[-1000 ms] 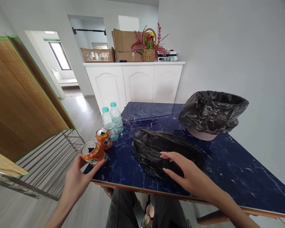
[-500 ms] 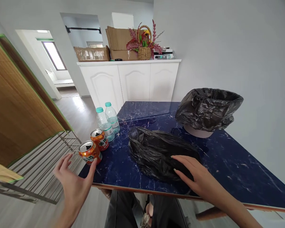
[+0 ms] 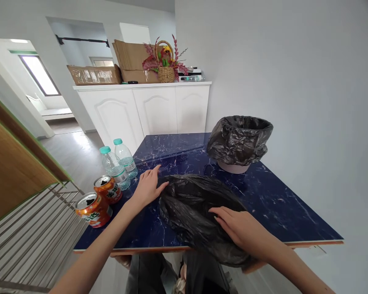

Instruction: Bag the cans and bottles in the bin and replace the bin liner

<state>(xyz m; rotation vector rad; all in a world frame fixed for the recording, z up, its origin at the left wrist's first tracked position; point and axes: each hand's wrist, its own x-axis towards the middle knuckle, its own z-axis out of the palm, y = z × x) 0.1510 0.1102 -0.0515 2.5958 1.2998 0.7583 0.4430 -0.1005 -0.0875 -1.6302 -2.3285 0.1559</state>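
A loose black plastic bag lies on the blue marbled table, its near part hanging over the front edge. On its right part rests my right hand, fingers closed on the plastic. My left hand is at the bag's far left end, thumb and fingers apart, with nothing visible between them. Left of that hand stand two orange cans and two clear bottles with teal caps.
Toward the back right of the table stands a bin lined with a black bag. A metal rack is at the left. Behind, a white cabinet holds cardboard boxes and a flower basket.
My left hand has moved from beside the cans to the bag's left end. The bag has shifted toward me over the table edge. The view has turned right.
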